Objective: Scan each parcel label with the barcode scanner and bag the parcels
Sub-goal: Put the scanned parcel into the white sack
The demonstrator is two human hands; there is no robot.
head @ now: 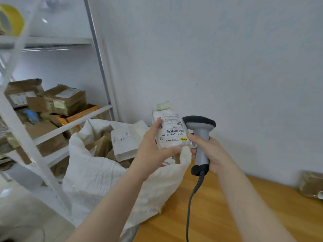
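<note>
Parcel at centre frame, held up beside the scanner over the open bag.
The left hand (pixel 154 145) grips a white parcel (pixel 170 130), label toward the camera, just beside the scanner (pixel 201 131), whose handle the right hand (pixel 212 151) clasps. Below them a white bag (pixel 104 177) holding more packages (pixel 122 142) stands beside the wooden surface (pixel 244 215). Shelves (pixel 73 124) at left carry brown boxes (pixel 64 99); a yellow tape roll (pixel 11 20) sits upper left; a brown packet (pixel 311 187) lies at the right edge.
</note>
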